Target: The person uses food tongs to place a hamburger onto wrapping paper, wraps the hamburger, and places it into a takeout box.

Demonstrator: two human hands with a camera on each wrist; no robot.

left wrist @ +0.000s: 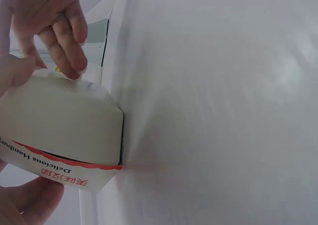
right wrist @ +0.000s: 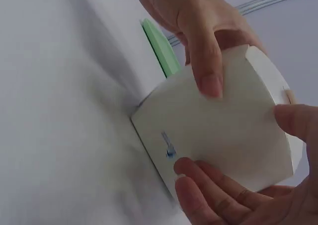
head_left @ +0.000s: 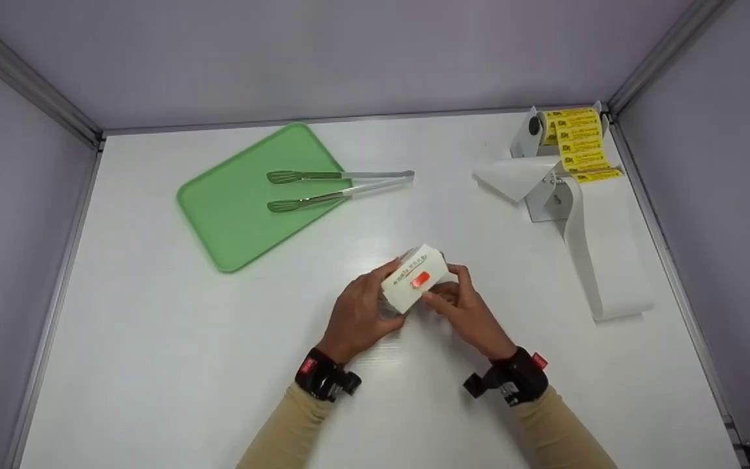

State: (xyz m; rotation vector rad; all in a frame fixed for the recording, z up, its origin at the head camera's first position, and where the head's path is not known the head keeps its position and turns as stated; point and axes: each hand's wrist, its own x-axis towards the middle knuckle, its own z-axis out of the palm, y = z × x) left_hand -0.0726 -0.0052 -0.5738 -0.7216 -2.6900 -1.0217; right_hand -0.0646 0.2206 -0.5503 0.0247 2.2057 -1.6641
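A white paper hamburger box (head_left: pixel 407 293), closed, with printed text and an orange-red mark on top, is between both hands near the middle of the table. "Delicious Hamburger" lettering and a red wavy stripe show on the box (left wrist: pixel 59 120) in the left wrist view. My left hand (head_left: pixel 355 316) grips its left side, the thumb against the near face. On the right, my right hand (head_left: pixel 472 316) holds it with the thumb at the top edge and bent fingers by the side. A small blue mark shows on the box (right wrist: pixel 233 120) near those fingertips. Its contents are hidden.
A green tray (head_left: pixel 232 221) lies at the back left, with metal tongs (head_left: pixel 368 182) across its right edge. At the back right stands a label dispenser (head_left: pixel 547 202) holding a roll of yellow labels (head_left: pixel 580 140); its white backing strip (head_left: pixel 616 260) trails forward on the table.
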